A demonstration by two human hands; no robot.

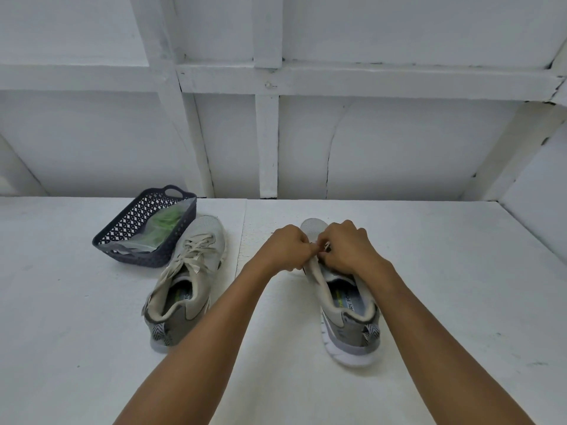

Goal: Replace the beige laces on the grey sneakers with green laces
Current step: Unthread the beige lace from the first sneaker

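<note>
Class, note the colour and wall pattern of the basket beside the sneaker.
The basket is dark blue-grey with diamond lattice holes, seen in the head view.

A dark lattice basket [129,222] with loop handles sits on the white table [460,271] at about ten o'clock, with a clear plastic bag [138,244] lying inside it. At twelve o'clock rises a white panelled wall [399,148] crossed by painted battens [268,142]. One panel is cracked.

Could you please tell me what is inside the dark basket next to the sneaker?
The basket holds a clear plastic bag with green laces showing through it. How many laces there are, and anything beneath the bag, is covered.
</note>
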